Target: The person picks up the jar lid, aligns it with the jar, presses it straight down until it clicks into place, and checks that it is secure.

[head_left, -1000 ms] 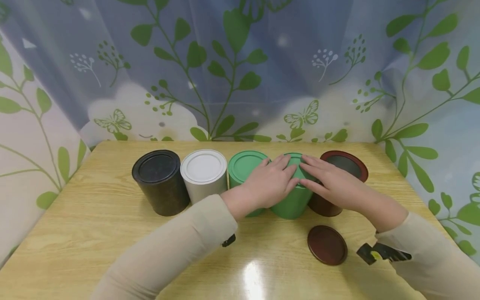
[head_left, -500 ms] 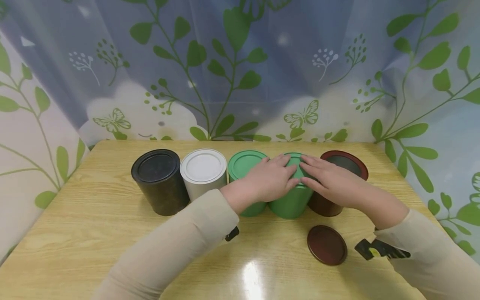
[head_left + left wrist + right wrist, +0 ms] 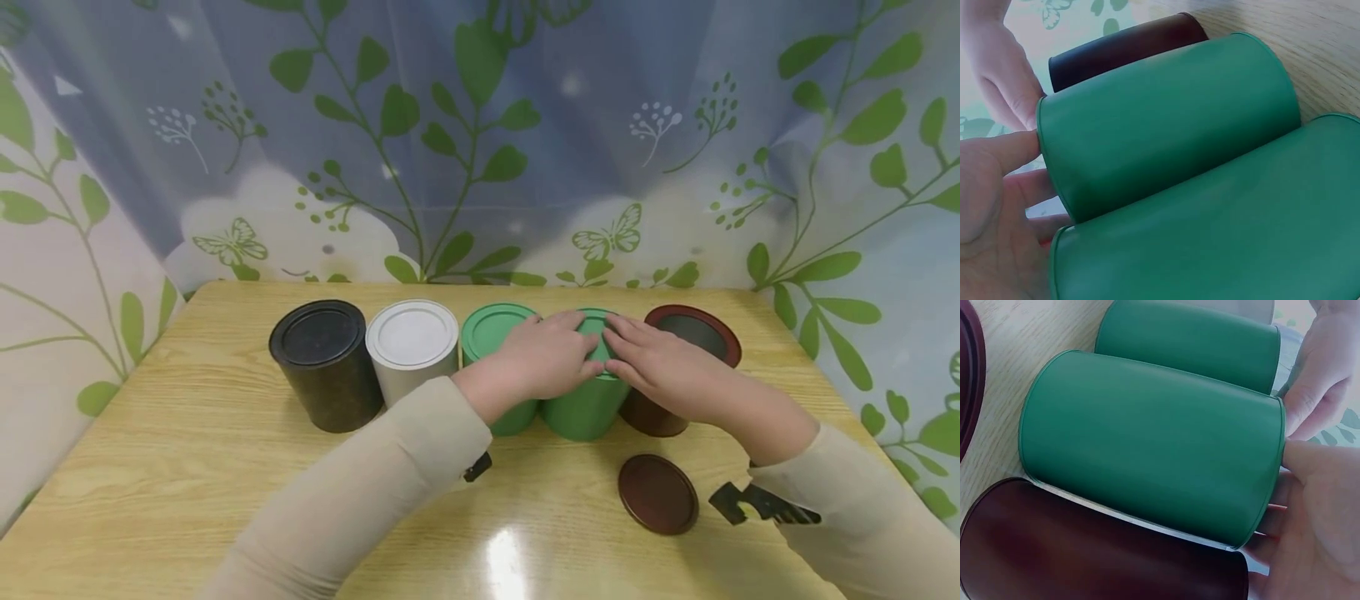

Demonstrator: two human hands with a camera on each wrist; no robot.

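Note:
Both hands lie on top of a green canister (image 3: 581,414), the right one of two green ones in a row. My left hand (image 3: 543,357) rests its fingers, fairly straight, on the left part of the green lid. From the other side my right hand (image 3: 667,371) touches the lid with extended fingers, its fingertips close to the left hand's. In the left wrist view, the left thumb (image 3: 1019,150) is right at the canister's top edge. Beside it stands a dark brown canister (image 3: 654,418) without its lid, partly hidden by the right hand. The other green canister (image 3: 491,327) has its lid on.
A white canister (image 3: 412,333) and a black canister (image 3: 322,367), both lidded, continue the row leftward. A round brown lid (image 3: 658,493) lies on the wooden table (image 3: 187,467) in front. A leaf-patterned curtain (image 3: 525,208) hangs behind the table.
Both hands stay on the green lid with hardly any movement. The whole head view has shifted slightly, and the canisters keep their places.

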